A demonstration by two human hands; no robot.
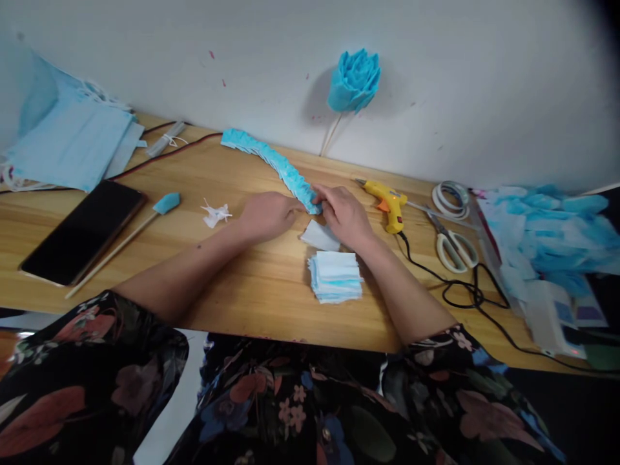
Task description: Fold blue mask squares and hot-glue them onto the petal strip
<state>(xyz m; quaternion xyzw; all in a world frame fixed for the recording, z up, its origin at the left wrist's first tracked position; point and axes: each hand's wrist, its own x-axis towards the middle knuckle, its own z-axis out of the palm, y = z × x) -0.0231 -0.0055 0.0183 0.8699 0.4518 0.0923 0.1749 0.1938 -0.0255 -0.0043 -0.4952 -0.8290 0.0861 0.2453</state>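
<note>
Toward ten o'clock from the right hand [343, 212] runs the blue ruffled strip [277, 161], its near end touching that hand — pressed or pinched, I cannot tell. The left hand [267, 216] is curled, that end at three o'clock — its grip hidden.

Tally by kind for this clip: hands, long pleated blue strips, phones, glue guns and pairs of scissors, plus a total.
Hands: 2 (left hand, right hand)
Pleated blue strip: 1
Phone: 1
Glue gun: 1
Scissors: 1
Total: 6
</note>
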